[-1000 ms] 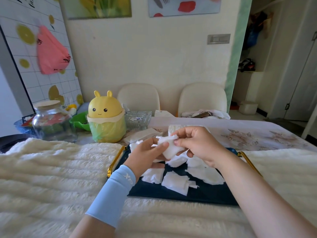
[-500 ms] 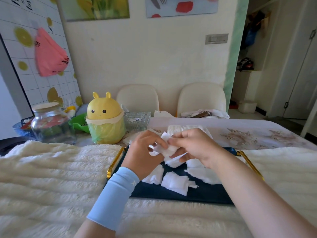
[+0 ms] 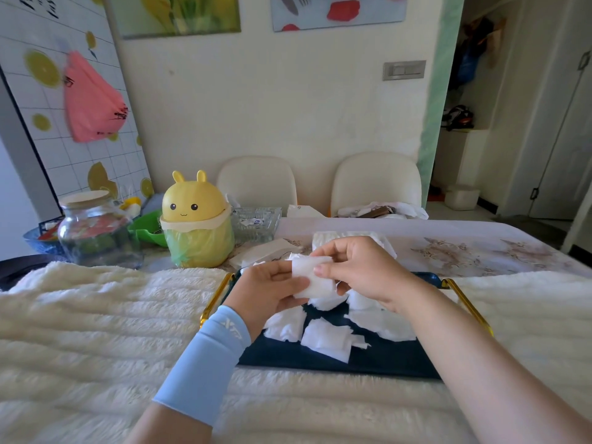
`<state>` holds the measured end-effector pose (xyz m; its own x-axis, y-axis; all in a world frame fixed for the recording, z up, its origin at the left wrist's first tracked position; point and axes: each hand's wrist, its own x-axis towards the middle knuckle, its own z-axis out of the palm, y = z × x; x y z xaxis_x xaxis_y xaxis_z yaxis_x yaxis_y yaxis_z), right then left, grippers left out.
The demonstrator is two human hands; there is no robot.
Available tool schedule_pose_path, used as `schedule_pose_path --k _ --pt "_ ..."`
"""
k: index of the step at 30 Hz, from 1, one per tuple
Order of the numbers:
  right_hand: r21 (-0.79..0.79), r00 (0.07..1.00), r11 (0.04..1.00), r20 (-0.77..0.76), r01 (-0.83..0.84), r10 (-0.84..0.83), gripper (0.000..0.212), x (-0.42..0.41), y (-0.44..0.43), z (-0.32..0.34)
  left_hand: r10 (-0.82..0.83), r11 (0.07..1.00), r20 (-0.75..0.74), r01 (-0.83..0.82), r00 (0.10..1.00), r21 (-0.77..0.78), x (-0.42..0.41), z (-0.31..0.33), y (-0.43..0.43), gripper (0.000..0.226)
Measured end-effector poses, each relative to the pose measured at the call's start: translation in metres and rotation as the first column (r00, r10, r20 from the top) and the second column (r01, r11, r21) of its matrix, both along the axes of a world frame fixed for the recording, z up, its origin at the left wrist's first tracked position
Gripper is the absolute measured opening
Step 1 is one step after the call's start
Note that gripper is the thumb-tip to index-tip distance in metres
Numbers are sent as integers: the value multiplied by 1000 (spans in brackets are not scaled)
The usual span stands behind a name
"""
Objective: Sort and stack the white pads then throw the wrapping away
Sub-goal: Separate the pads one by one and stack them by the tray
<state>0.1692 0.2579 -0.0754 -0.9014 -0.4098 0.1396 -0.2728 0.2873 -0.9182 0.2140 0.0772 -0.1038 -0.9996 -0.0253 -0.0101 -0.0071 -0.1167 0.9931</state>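
One white pad [image 3: 315,278]; "XT" on sleeve [image 3: 205,360]

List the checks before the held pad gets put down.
1. Grip: left hand and right hand both pinch the held pad: ok.
2. Wrapping off the held pad: cannot tell.
3. Bare room on the tray near its front edge: ok.
4. Stacking of the loose pads on the tray: not ok, scattered.
5. Lid of the yellow bin up for wrapping: not ok, looks down.
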Motion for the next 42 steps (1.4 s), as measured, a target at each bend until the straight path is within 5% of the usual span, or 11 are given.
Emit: schedule_pose_path --k 3,8,13,15,23,28,33,36,39,42 --pt "49 997 998 -66 35 -31 20 2 -2 1 47 998 30 -48 998 39 -2 0 -2 17" --pt "398 976 916 -212 48 41 15 10 7 16 166 983 39 -168 985 68 -6 -1 -10 10" --pt "829 971 540 18 -149 240 40 31 -6 14 126 991 -19 -127 992 -37 -5 -4 -13 23" --pt "862 966 488 6 -137 259 45 33 -12 6 155 984 -23 -156 988 -79 -6 -5 -14 27" --pt "851 975 525 -90 -30 202 35 32 -13 4 235 965 -38 -238 971 -110 -8 -6 -18 23" --pt "733 974 678 -185 49 130 22 21 -8 3 346 931 -68 -351 936 -95 -11 -7 -22 21" --pt "405 987 908 -157 106 -45 9 6 13 17 414 902 -91 -422 906 -90 -9 -5 -21 22" --pt "132 991 982 -14 137 -136 14 4 14 18 394 908 -82 -402 915 -118 -8 -6 -17 26" --pt "-159 978 985 205 68 -34 18 10 3 20 316 948 -9 -316 949 -36 -6 -6 -10 24" --pt "-134 974 987 221 89 -58 13 17 -9 15 216 974 55 -219 975 58 -2 -3 -3 15"
